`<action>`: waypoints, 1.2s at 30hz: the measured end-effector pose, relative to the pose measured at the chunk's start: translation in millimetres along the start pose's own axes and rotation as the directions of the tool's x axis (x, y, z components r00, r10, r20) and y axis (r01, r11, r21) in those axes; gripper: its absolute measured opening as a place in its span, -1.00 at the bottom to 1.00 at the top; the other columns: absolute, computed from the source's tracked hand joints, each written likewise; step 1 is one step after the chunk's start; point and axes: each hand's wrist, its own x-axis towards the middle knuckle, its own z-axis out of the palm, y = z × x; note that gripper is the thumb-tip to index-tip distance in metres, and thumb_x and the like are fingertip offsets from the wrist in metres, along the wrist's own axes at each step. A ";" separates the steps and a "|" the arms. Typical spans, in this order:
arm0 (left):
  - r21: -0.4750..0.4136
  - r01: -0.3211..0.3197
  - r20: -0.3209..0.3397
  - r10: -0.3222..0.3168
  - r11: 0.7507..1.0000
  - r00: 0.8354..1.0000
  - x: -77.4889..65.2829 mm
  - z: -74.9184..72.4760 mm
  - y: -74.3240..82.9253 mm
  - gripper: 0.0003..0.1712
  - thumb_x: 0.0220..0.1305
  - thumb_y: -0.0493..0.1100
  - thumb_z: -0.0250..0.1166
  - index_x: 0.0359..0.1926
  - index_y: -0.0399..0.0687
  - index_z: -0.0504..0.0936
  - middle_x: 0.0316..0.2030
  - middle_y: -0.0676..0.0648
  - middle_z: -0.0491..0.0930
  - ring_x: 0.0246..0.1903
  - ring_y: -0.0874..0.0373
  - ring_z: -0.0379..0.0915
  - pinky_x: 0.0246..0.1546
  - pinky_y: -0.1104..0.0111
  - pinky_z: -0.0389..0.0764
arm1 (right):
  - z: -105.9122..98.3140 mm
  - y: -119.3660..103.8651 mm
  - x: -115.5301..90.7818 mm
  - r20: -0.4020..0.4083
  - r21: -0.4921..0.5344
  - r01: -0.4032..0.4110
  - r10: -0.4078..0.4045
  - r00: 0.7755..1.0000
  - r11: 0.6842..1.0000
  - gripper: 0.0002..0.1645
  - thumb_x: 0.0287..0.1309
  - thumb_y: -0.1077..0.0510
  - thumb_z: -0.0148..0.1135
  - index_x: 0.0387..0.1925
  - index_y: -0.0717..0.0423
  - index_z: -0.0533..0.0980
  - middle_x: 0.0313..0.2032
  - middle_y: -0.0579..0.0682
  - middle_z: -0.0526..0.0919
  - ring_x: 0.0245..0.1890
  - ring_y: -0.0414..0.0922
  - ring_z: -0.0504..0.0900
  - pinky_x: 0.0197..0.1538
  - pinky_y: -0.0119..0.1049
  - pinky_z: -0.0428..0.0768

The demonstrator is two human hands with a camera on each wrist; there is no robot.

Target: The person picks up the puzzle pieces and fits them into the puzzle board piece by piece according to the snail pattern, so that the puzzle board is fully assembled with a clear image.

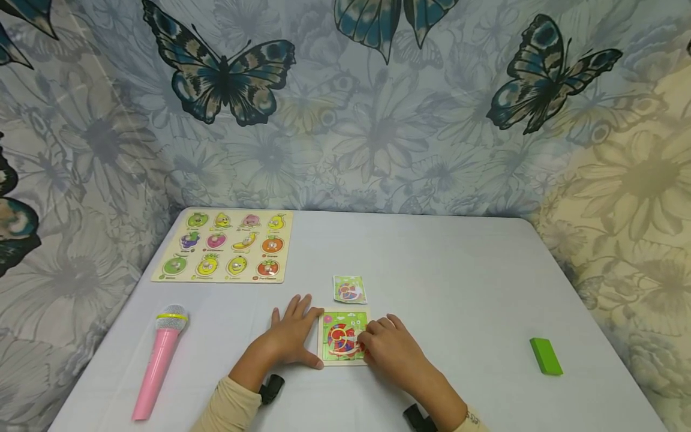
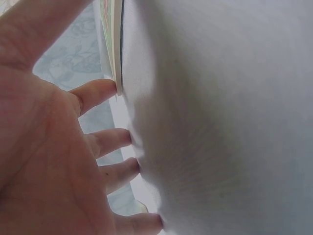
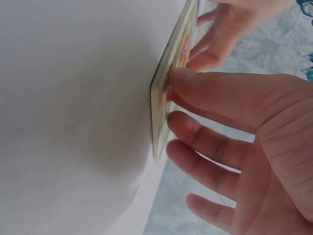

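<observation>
In the head view a small square picture puzzle board (image 1: 344, 318), green with a red figure, lies between the two hands. My left hand (image 1: 291, 339) spreads its fingers along the board's left side. In the left wrist view the index fingertip (image 2: 110, 88) touches the board's edge (image 2: 117, 54); the other fingertips rest on the table. My right hand (image 1: 394, 354) is at the right side, and in the right wrist view its thumb (image 3: 195, 83) and index finger come together at the board's face (image 3: 185, 46). Whether they pinch a puzzle piece I cannot tell.
Just behind the board lies a small card (image 1: 349, 289) with a similar picture. A larger fruit board (image 1: 254, 246) is at the back left. A pink microphone (image 1: 159, 366) lies at the left, a green block (image 1: 546, 356) at the right, all on the white table (image 1: 448, 258).
</observation>
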 end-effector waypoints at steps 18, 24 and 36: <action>0.003 0.008 0.005 -0.008 1.000 1.000 1.7 1.9 -1.8 0.15 -0.31 0.17 0.64 0.34 -0.03 0.32 0.48 -0.29 -0.01 0.48 -0.28 -0.25 0.25 -0.42 -0.12 | -0.4 0.7 0.1 -0.014 0.056 0.012 -0.011 1.000 0.998 -0.79 -0.07 0.09 0.49 -0.30 -0.08 0.68 -0.29 -0.16 0.66 -0.19 -0.13 0.57 0.13 -0.03 0.49; 0.006 0.011 0.007 -0.011 1.000 1.000 0.2 2.3 -0.3 0.15 -0.31 0.17 0.64 0.34 -0.03 0.32 0.47 -0.29 0.00 0.48 -0.28 -0.24 0.24 -0.42 -0.11 | 0.3 0.2 -1.5 -0.017 0.056 0.010 -0.009 1.000 0.998 -0.81 -0.08 0.11 0.49 -0.34 -0.09 0.69 -0.31 -0.17 0.67 -0.21 -0.14 0.58 0.12 -0.02 0.49; -0.030 -0.026 -0.061 0.024 0.999 0.998 4.0 -22.1 2.1 0.20 -0.12 0.34 0.48 0.47 0.02 0.14 0.51 -0.28 -0.14 0.48 -0.29 -0.33 0.25 -0.42 -0.13 | -51.8 21.5 22.0 -0.005 0.096 -0.072 0.073 0.997 0.993 -0.43 0.05 -0.08 0.42 0.08 0.07 0.57 0.08 0.08 0.61 0.18 0.07 0.51 0.29 0.15 0.31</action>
